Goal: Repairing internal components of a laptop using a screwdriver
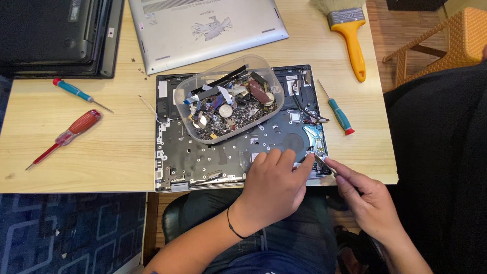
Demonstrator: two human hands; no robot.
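An opened laptop base (203,157) lies on the wooden table with its dark inner chassis up. My left hand (271,185) rests palm down on its near right part, index finger stretched toward the near right corner. My right hand (368,200) pinches a thin metal tool (320,161) whose tip meets that same corner beside a small blue circuit board (315,136). A clear plastic tub (231,99) of screws, ribbon cables and small parts stands on the chassis.
A silver laptop bottom cover (203,28) lies at the back, with stacked dark laptops (61,35) at the back left. Three screwdrivers are around: red (68,134), small teal (76,92) and teal (337,114). A yellow-handled brush (350,35) lies at the right; a wicker stool (446,35) beyond.
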